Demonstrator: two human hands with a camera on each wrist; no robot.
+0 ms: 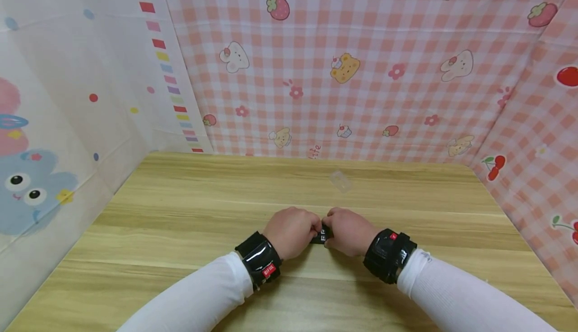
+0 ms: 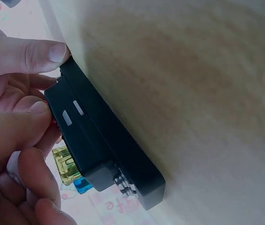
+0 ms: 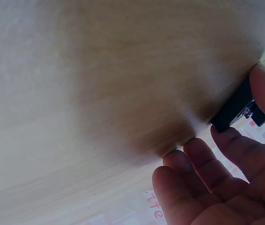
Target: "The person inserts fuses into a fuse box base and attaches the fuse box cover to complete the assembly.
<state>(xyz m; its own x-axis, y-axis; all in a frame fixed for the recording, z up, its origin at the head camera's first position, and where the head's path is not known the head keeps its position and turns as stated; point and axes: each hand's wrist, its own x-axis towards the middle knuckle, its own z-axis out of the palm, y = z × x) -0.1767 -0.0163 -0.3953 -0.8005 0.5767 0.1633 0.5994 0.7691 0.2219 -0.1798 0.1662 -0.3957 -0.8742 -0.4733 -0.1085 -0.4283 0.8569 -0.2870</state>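
Observation:
A black fuse box [image 2: 99,136] rests on the table between the hands, with a row of metal contacts along one side. A yellow blade fuse [image 2: 65,164] and a blue blade fuse [image 2: 82,184] stand up from its top. My left hand [image 1: 293,232] pinches at the top of the box, where a sliver of a red blade fuse [image 2: 53,121] shows; the fingertips hide most of it. The right hand [image 1: 349,231] grips the box's end between thumb and index finger, its other fingers spread near the tabletop in the right wrist view.
A small clear plastic piece [image 1: 340,181] lies on the wooden table [image 1: 203,186] beyond the hands. Printed cloth hangings [image 1: 289,46] enclose the table at the back and both sides.

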